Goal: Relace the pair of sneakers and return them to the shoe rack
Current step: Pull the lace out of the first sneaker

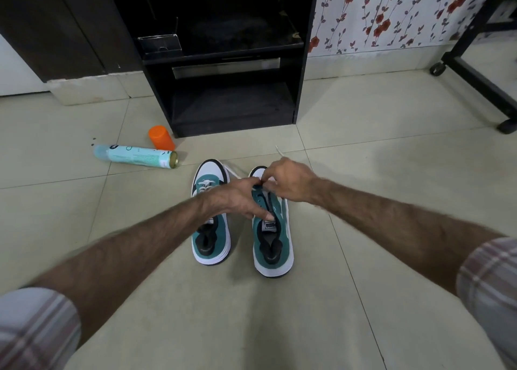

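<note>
Lying on its side on the glossy tiled floor (363,173) at the left is one pale turquoise spray can (135,156), a smooth cylinder with a brassy metal rim at its right end. Just beside that end, nearer the rack, stands one orange plastic cap (161,137), round and matte. Behind both rises the shoe rack (233,89), a boxy black unit of flat boards with two open shelves in view; a small dark open box sits at the left edge of the upper shelf.

Two sneakers stand side by side on the floor in front of the rack, toes toward it. The left sneaker (210,215) has a teal suede-like upper, a white toe, a thick white sole and a black padded collar, and white lacing shows across its eyelets. The right sneaker (272,238) is of the same make, with its upper eyelets bare and its labelled tongue showing.

The left hand (237,199) reaches across to the right sneaker, forefinger and thumb pinched at the lowest eyelets, the other fingers stretched down along the tongue. The right hand (291,180) pinches the white lace (279,150) over the toe, one thin flat end sticking up behind its knuckles. Both arms wear rolled plaid woven sleeves.
</note>
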